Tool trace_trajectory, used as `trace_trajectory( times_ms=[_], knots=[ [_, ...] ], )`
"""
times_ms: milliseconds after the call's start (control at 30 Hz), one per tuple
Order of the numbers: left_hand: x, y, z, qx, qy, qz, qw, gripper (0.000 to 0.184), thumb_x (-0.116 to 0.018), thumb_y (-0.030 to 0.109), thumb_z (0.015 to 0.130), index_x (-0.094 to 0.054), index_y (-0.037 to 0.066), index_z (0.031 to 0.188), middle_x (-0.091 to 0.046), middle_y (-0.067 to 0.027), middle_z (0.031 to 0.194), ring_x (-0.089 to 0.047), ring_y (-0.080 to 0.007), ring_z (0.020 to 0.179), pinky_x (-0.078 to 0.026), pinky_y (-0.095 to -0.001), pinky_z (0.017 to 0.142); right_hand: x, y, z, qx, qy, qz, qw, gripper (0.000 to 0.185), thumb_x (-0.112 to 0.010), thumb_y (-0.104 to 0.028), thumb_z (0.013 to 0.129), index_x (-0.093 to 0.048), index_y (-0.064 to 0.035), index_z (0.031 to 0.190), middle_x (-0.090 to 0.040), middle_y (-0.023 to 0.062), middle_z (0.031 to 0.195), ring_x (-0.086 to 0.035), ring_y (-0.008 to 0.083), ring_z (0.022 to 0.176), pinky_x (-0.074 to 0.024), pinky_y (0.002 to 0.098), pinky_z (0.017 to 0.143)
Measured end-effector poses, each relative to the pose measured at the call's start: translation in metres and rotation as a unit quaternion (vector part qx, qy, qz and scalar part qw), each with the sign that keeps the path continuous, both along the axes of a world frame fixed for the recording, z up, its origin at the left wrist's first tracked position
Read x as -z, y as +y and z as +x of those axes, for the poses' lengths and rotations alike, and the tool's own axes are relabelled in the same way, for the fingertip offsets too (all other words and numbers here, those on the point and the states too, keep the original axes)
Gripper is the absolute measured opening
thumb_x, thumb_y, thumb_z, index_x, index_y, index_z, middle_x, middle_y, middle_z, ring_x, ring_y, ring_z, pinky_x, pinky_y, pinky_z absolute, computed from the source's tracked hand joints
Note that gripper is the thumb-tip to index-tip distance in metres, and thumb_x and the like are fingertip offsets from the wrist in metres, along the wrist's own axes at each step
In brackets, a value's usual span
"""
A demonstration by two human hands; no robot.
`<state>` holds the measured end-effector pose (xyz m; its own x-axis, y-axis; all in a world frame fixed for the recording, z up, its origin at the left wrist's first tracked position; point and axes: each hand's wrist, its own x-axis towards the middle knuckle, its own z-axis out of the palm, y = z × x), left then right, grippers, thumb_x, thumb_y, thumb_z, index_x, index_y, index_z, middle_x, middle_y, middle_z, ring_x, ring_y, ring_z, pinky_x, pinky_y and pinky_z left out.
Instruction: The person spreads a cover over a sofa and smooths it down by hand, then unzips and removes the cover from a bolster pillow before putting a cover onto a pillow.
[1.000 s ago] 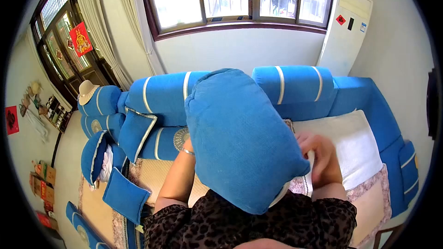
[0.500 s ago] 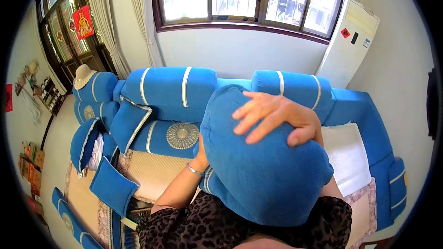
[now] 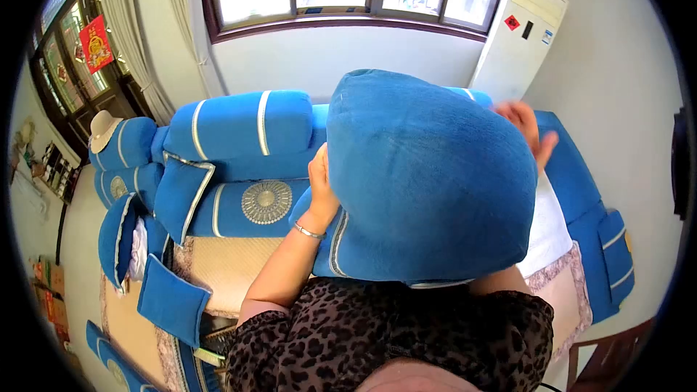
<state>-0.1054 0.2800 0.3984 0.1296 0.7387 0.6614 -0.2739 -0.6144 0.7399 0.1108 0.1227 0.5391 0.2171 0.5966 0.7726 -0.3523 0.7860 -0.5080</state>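
Note:
A large, plump blue cushion is raised in front of my chest, its plain side facing up and a silver trim strip along its lower left. My left hand, a bracelet at its wrist, is closed on the cushion's left edge; some of its fingers are hidden behind the fabric. At the upper right edge, my right hand is slightly blurred, with fingers and thumb apart. Part of that hand lies behind the cushion, so I cannot tell whether it touches.
Behind the cushion runs a blue sofa with a beige seat mat. Loose blue pillows lie at left, near a green-and-white brush. A white cloth covers the right seat. An air conditioner stands in the corner.
The cushion has risen and turned, showing a broader plain face. My right hand has come off its top and moved to the right side. My left hand stays at the left edge.

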Motion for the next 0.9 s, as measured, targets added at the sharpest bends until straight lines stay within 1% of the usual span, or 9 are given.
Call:
trace_trajectory(
  times_ms=[67,200,333,433,467,567,767,800,900],
  knots=[
    [0.001,0.006,0.008,0.011,-0.022,-0.017,1.000,0.036,-0.035,0.025,0.101,-0.052,-0.001,0.083,-0.054,-0.0074,0.067,-0.049,-0.0123,0.063,-0.042,-0.0304,0.058,0.038,-0.023,0.024,-0.005,0.023,0.022,0.999,0.058,-0.033,-0.047,0.096,-0.048,0.0011,0.126,-0.054,0.0179,0.123,-0.052,0.0284,0.114,-0.0365,0.0383,0.103],
    [-0.003,0.012,0.017,-0.025,-0.005,0.018,0.999,0.039,-0.034,0.027,0.102,-0.048,-0.001,0.078,-0.049,-0.0066,0.064,-0.044,-0.0113,0.062,-0.039,-0.0320,0.056,0.109,-0.054,0.039,0.273,0.020,-0.118,0.955,0.048,-0.039,-0.035,0.096,-0.046,0.0012,0.127,-0.050,0.0152,0.122,-0.049,0.0252,0.113,-0.0366,0.0358,0.101],
    [-0.002,0.039,0.043,-0.033,0.028,0.047,0.998,0.030,-0.039,0.019,0.099,-0.051,0.002,0.078,-0.052,-0.0012,0.069,-0.046,-0.0101,0.066,-0.040,-0.0306,0.057,0.129,-0.033,0.040,0.451,-0.051,-0.201,0.868,0.041,-0.045,-0.024,0.095,-0.043,0.0013,0.127,-0.047,0.0125,0.122,-0.047,0.0220,0.111,-0.0367,0.0332,0.099],
    [0.014,0.095,0.060,0.076,0.028,-0.003,0.997,0.023,-0.043,0.015,0.097,-0.057,0.002,0.084,-0.060,-0.0018,0.079,-0.052,-0.0098,0.072,-0.045,-0.0286,0.061,0.114,0.007,0.018,0.546,-0.074,-0.109,0.827,0.038,-0.049,-0.015,0.095,-0.042,0.0014,0.128,-0.044,0.0105,0.121,-0.046,0.0196,0.109,-0.0368,0.0313,0.097],
    [0.016,0.108,0.060,0.129,0.028,-0.036,0.991,0.022,-0.044,0.014,0.096,-0.060,0.001,0.087,-0.063,-0.0025,0.084,-0.055,-0.0098,0.075,-0.047,-0.0280,0.063,0.108,0.024,0.006,0.576,-0.068,-0.035,0.814,0.038,-0.053,-0.004,0.090,-0.042,-0.0003,0.126,-0.043,0.0089,0.113,-0.045,0.0158,0.101,-0.0386,0.0287,0.090],
    [-0.010,0.111,0.046,0.232,-0.068,-0.231,0.943,0.021,-0.046,0.012,0.095,-0.061,-0.002,0.098,-0.066,-0.0074,0.094,-0.060,-0.0121,0.081,-0.051,-0.0279,0.068,0.090,0.046,-0.022,0.483,0.003,-0.099,0.870,0.024,-0.055,-0.007,0.093,-0.046,-0.0022,0.115,-0.051,0.0052,0.098,-0.050,0.0083,0.084,-0.0433,0.0210,0.071],
    [0.017,0.146,0.021,0.094,0.078,-0.062,0.991,0.020,-0.047,0.010,0.095,-0.059,-0.004,0.103,-0.065,-0.0088,0.095,-0.062,-0.0140,0.081,-0.052,-0.0272,0.067,0.112,0.064,-0.011,0.430,-0.086,-0.197,0.877,0.008,-0.056,-0.008,0.093,-0.054,-0.0029,0.099,-0.056,0.0024,0.085,-0.051,0.0058,0.075,-0.0441,0.0198,0.063],
    [0.021,0.147,0.018,0.074,0.095,-0.036,0.992,0.019,-0.048,0.009,0.094,-0.059,-0.004,0.103,-0.065,-0.0091,0.095,-0.062,-0.0140,0.081,-0.052,-0.0267,0.067,0.114,0.059,-0.006,0.426,-0.119,-0.242,0.864,0.005,-0.054,-0.007,0.093,-0.056,-0.0026,0.095,-0.058,0.0027,0.084,-0.052,0.0075,0.076,-0.0454,0.0227,0.065],
    [0.018,0.145,0.014,0.035,0.118,0.009,0.992,0.021,-0.047,0.012,0.095,-0.056,-0.004,0.107,-0.063,-0.0100,0.100,-0.060,-0.0151,0.086,-0.051,-0.0279,0.071,0.110,0.054,-0.002,0.575,-0.296,-0.089,0.758,0.009,-0.050,-0.003,0.093,-0.053,-0.0027,0.102,-0.055,0.0033,0.088,-0.051,0.0088,0.082,-0.0431,0.0231,0.073]
  ],
)
